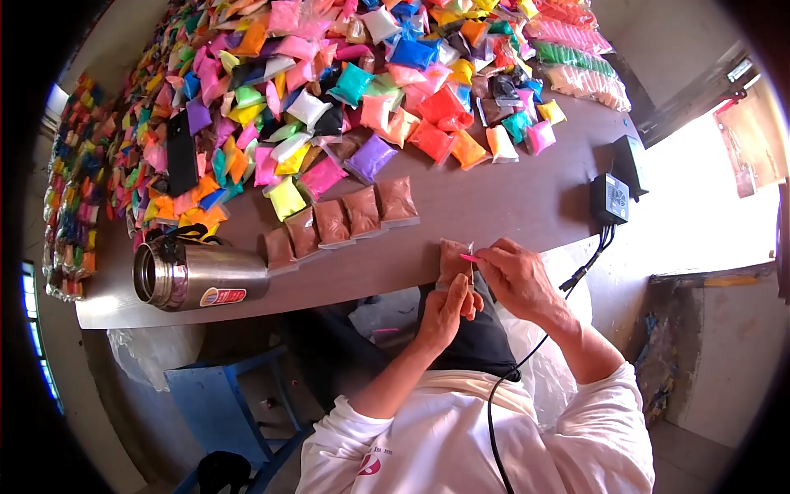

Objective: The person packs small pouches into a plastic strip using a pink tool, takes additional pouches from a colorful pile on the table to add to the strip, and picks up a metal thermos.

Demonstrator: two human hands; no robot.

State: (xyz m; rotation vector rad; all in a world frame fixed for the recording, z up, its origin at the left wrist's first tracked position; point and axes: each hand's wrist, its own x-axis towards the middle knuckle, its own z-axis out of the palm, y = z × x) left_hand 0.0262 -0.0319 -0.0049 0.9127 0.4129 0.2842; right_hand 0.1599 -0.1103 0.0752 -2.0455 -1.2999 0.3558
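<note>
Gently, Work Close to the Pouch Edge

From my distant seat, I see the left hand point(446, 316) pinching the lower end of a brown pouch point(454, 259) between thumb and fingers. The pouch is right by the front edge of the surface point(514, 202), in front of the wearer's body. The right hand point(520, 278) grips a slim pink item point(469, 258), its tip at the pouch's right side; whether it actually presses on the film I cannot tell.

To do this well, I would hold the left pinch firm but light, since the filling probably shifts under a squeeze. I would steer the pink item with small finger motions, wrist calm, tip shallow against the film so nothing tears, and the left thumb out of its path. The row of brown pouches point(360, 212) lies to the left, well clear of both hands, with the steel flask point(210, 272) beyond. The black cable point(568, 285) runs near the right forearm, so I'd mind that elbow.
</note>
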